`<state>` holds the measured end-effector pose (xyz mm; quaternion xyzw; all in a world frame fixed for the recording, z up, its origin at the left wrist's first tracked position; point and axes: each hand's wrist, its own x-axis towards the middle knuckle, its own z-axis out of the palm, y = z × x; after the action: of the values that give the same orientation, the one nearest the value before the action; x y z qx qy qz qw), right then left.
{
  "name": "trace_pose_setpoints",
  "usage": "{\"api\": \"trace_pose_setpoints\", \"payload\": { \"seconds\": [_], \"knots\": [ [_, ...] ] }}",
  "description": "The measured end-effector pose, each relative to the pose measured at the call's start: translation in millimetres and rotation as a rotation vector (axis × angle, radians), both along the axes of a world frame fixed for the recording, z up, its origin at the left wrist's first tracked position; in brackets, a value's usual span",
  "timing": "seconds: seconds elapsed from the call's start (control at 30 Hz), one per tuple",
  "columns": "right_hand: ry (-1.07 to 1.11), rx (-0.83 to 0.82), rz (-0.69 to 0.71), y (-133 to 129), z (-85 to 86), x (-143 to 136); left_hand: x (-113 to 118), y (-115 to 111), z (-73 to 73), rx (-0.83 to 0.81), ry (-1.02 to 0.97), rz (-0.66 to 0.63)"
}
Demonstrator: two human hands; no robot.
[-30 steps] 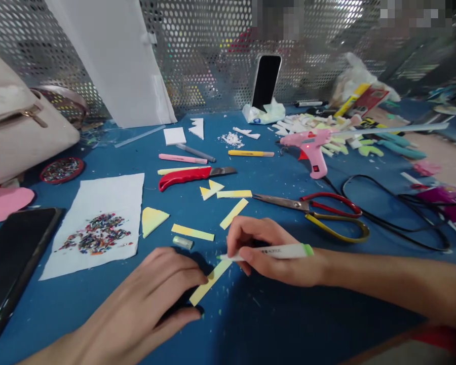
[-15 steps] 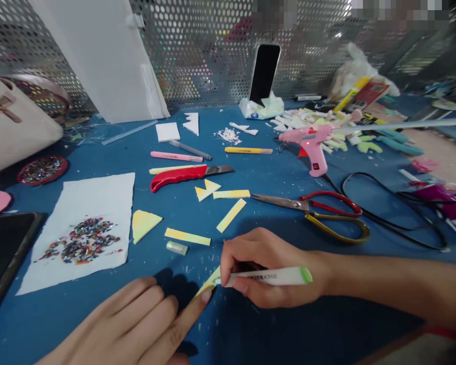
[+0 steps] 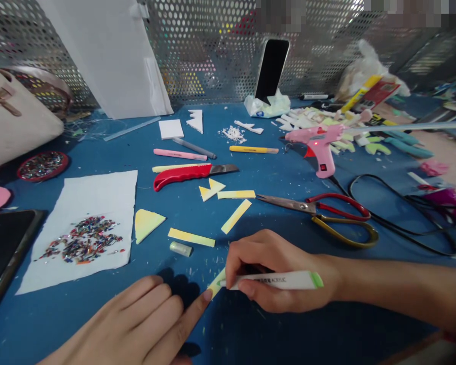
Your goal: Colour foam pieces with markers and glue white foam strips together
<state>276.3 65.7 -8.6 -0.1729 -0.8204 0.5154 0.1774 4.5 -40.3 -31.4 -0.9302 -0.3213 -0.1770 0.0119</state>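
Observation:
My right hand (image 3: 275, 253) is closed around a white acrylic marker (image 3: 294, 280) with a light green end. The marker's tip touches a narrow yellow-green strip (image 3: 216, 288) on the table. With its index finger stretched out, my left hand (image 3: 137, 317) presses the strip's near end; its other fingers are loosely bent and grip nothing. Just beyond the hands lie a pale green marker cap (image 3: 181, 248), a yellow-green strip (image 3: 192, 237), a shorter strip (image 3: 236, 216) and a fan-shaped yellow-green piece (image 3: 148, 225).
Scissors (image 3: 304, 205), a red-handled cutter knife (image 3: 184, 176) and a pink glue gun (image 3: 321, 139) with a black cord lie farther back. Left are a paper sheet (image 3: 99, 195) bearing beads and a dark tablet-like device (image 3: 13, 238). A phone (image 3: 272, 68) stands at the back.
The marker tip has moved slightly along the strip, and the green patch there looks larger. My left index finger still presses the strip. The whole view has shifted a little.

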Motion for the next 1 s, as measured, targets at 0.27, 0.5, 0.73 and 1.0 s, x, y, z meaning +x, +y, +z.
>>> {"api": "trace_pose_setpoints", "payload": {
  "seconds": [0.27, 0.5, 0.73, 1.0],
  "knots": [
    [-0.022, 0.022, 0.017, 0.2, 0.9, -0.4, 0.8, 3.0, 5.5, 0.021, -0.016, -0.028],
    [-0.03, 0.031, 0.024, -1.1, 1.6, -0.8, 1.2, 4.3, 9.7, 0.022, -0.026, -0.036],
    [-0.028, 0.021, -0.024, -3.1, 0.4, -2.5, 7.2, 4.5, 7.1, 0.018, 0.006, 0.021],
    [-0.034, -0.202, -0.004, -0.7, 0.7, -0.7, 11.2, 10.2, 16.5, 0.028, -0.016, 0.007]
  ]
}}
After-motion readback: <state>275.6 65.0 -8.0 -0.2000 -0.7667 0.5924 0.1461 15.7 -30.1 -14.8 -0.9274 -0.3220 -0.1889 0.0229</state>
